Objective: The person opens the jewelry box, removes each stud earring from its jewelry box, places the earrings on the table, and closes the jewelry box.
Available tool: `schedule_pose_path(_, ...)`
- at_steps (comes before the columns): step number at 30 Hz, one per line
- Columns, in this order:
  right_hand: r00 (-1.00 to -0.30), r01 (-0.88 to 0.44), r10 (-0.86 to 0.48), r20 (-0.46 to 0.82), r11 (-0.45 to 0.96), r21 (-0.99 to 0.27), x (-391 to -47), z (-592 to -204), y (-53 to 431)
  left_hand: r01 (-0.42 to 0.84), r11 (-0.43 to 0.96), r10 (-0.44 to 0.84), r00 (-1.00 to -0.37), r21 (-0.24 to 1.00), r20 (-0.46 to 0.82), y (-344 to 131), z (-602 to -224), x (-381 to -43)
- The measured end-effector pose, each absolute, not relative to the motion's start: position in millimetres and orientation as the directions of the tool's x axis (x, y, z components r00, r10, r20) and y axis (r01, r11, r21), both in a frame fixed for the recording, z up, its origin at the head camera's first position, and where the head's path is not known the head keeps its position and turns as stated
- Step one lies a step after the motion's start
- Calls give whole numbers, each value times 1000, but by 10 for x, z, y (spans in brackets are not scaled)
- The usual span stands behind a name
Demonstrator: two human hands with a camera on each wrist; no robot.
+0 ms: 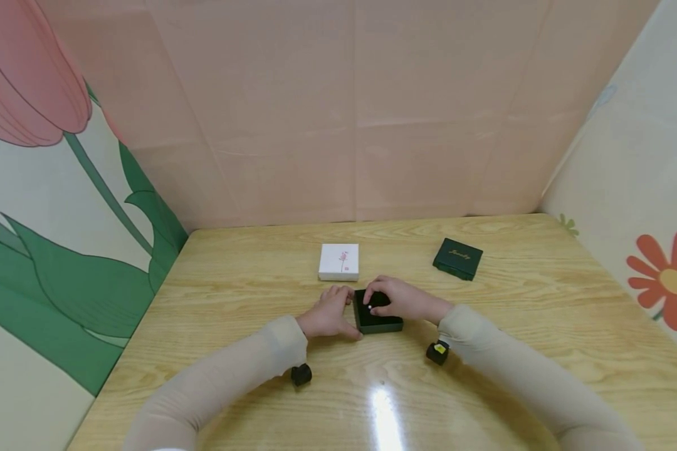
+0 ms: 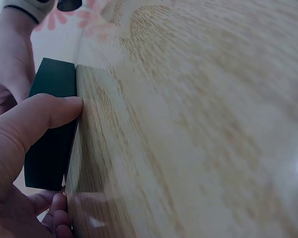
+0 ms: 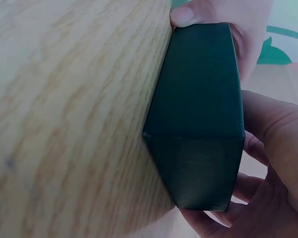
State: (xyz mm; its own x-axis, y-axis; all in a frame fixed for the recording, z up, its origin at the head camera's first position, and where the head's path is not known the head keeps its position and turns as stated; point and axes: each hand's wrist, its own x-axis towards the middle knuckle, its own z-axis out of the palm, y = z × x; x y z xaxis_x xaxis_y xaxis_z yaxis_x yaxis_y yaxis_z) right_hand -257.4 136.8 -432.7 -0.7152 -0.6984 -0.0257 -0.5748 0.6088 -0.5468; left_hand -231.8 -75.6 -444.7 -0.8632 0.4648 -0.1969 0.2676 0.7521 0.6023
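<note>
A dark green open jewelry box with a black lining sits on the table between both hands. My left hand holds it from its left side, the thumb at the near corner and the fingers round the far one. In the left wrist view the thumb lies against the box's green wall. Above the lining, my right hand pinches a tiny shiny white piece between thumb and index finger. Its exact kind is too small to tell. The right wrist view shows the box from outside, fingers behind it.
Behind the box stands a small white box with a pink flower print. To the back right lies a dark green lid with gold lettering. The wooden table meets printed cloth walls at the back and sides.
</note>
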Motion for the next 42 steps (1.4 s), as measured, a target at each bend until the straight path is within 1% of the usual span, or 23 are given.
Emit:
schedule_pose_path(16, -725, -572, -688, -19, 618, -539, -2583, -4366, 1344, 276, 745, 471, -863, 607, -184, -759, -4480, -2326)
schedule_pose_path(31, -735, -553, -678, -22, 618, -559, -2573, -4343, 1342, 281, 749, 469, -864, 600, -180, -751, -4483, -2334)
schedule_pose_path(35, -731, -566, -683, 6, 600, -566, -2575, -4307, 1368, 283, 744, 473, -862, 605, -179, -757, -4480, -2333)
schedule_pose_path(38, -728, -585, -684, 50, 581, -566, -2581, -4257, 1403, 283, 741, 476, -861, 609, -179, -762, -4480, -2332)
schedule_pose_path(42, -745, -577, -662, 84, 576, -579, -2592, -4161, 1482, 278, 738, 477, -859, 615, -184, -762, -4473, -2324)
